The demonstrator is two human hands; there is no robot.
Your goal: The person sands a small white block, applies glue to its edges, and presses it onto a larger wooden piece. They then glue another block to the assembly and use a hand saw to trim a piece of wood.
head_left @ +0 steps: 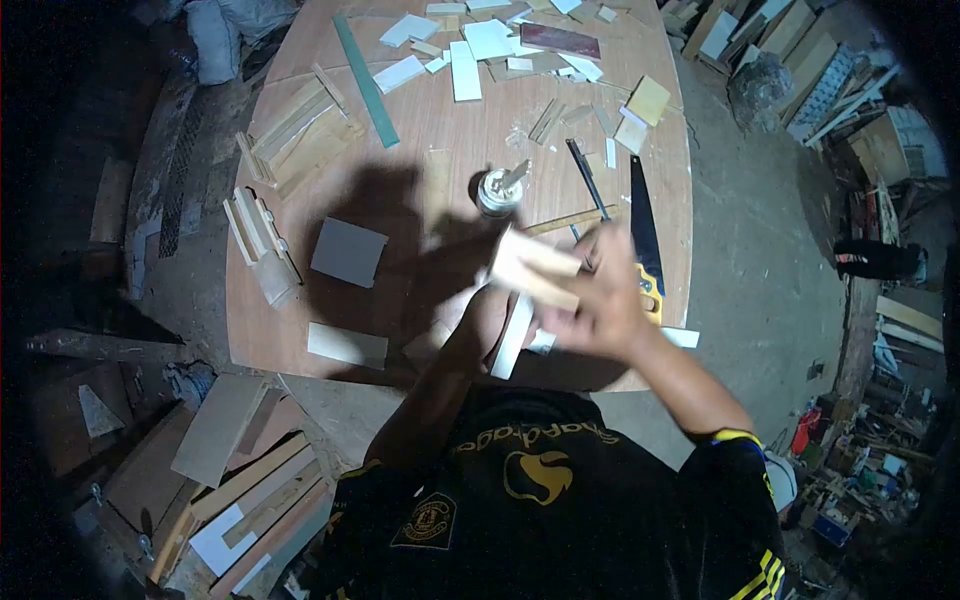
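Note:
My right hand (pixel 612 312), smeared by motion, is closed on a pale wooden piece (pixel 530 268) that shows two prong-like arms pointing right. Just left of it and lower, my left hand (pixel 484 318) is closed around a narrow white-faced wood strip (pixel 513 338) held at a slant close to my chest. The two pieces overlap in this view, and the fingers of my left hand are partly hidden. Beyond my hands stands an open can (pixel 500 192) with a flat stick in it. A handsaw (pixel 647 225) with a yellow handle lies right of my right hand.
The wooden table (pixel 420 180) carries a grey square board (pixel 349 252), a white panel (pixel 347 346) and joined wooden parts (pixel 262 245) at left. Many offcuts (pixel 488 40) and a green strip (pixel 366 80) lie at the far side. A thin dark tool (pixel 587 175) rests near the saw.

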